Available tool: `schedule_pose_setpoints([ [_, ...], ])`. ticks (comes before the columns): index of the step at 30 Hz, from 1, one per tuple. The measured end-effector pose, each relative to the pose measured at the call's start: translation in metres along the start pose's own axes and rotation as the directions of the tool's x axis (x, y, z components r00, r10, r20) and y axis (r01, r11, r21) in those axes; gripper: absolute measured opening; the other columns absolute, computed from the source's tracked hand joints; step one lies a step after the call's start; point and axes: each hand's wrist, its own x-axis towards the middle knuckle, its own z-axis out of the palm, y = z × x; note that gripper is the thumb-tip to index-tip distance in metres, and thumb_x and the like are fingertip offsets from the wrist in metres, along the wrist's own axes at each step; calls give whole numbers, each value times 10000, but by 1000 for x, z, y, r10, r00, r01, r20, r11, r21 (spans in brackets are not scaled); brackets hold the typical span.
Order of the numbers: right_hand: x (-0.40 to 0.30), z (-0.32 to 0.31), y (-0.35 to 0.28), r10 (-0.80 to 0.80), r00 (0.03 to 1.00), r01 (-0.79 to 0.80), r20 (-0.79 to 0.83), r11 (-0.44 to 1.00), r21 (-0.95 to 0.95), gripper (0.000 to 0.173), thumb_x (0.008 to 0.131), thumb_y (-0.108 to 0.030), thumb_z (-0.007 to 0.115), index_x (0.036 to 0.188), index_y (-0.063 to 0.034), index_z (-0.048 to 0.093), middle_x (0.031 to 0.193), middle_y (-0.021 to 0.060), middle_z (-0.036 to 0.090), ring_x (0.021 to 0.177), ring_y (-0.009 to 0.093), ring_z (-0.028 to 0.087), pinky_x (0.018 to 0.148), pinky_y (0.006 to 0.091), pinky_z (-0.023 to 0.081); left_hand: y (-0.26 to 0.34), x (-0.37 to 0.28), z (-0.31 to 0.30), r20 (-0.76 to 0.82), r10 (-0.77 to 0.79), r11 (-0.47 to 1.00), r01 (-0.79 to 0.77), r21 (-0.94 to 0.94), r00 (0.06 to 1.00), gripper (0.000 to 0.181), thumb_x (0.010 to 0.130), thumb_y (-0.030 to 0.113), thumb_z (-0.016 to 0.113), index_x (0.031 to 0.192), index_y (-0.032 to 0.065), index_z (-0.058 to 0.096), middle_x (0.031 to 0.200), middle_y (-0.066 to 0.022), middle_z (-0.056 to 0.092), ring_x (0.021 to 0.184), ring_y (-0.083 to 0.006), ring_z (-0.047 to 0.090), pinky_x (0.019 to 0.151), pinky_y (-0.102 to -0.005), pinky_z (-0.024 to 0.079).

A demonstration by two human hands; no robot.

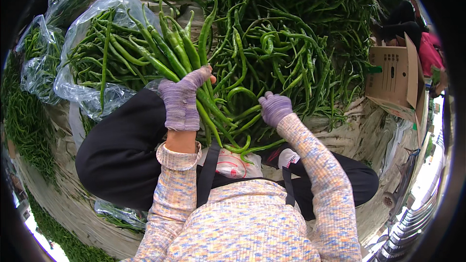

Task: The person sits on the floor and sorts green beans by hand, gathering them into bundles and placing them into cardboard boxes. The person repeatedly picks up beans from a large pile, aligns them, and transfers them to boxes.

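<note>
My left hand [182, 96], in a purple striped knitted glove with bare fingertips, is closed around a bunch of long green chili peppers [181, 49]. Their upper ends fan out above the fist, and the others hang below it towards my lap. To the right, my gloved right hand [275, 109] has its fingers curled at the near edge of a heap of long green chili peppers [276, 51]. A green chili pepper [251, 111] runs into its grip; the fingertips are partly hidden. Left of the bunch lies an open clear plastic bag [67, 80] filled with peppers.
More filled plastic bags [43, 58] lie at the far left. A cardboard box [391, 74] stands at the right, near another person's dark-clothed leg [402, 31]. Pale sheeting [349, 131] covers the ground. A white plastic bag [240, 165] lies between my crossed legs.
</note>
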Motion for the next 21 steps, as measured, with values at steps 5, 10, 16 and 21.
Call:
schedule_pose_setpoints([
  [5,-34,-21,54,-192,979,183,-69,976,-118,276,709,-137,622,982,-172,623,999,68,572,853,256,593,697,376,493,7,-6,6,17,-71,997,71,-27,997,186,637,65,746,760,-11,629,659,-73,639,511,-123,554,516,-251,461],
  [10,-81,-71,39,-272,807,305,-524,952,-24,379,660,-54,620,1029,-141,611,989,53,580,874,241,574,696,352,498,3,-12,0,145,-155,988,157,-1,977,195,634,81,753,736,-14,618,657,-99,633,504,-157,582,492,-262,475],
  [16,-99,-95,28,-237,586,281,-775,956,-81,392,679,-47,581,1067,-100,590,1025,73,596,885,244,594,712,337,518,-21,-29,30,430,-276,946,322,-37,860,278,660,114,769,855,-16,619,692,-80,636,510,-169,606,465,-262,487],
  [21,-78,-80,-27,-46,444,359,-895,924,131,255,738,-92,543,979,-15,578,1098,149,575,915,292,586,774,370,496,-59,-48,38,569,-308,876,461,-144,762,327,767,218,716,1028,51,610,902,-19,635,750,-107,611,630,-247,506],
])
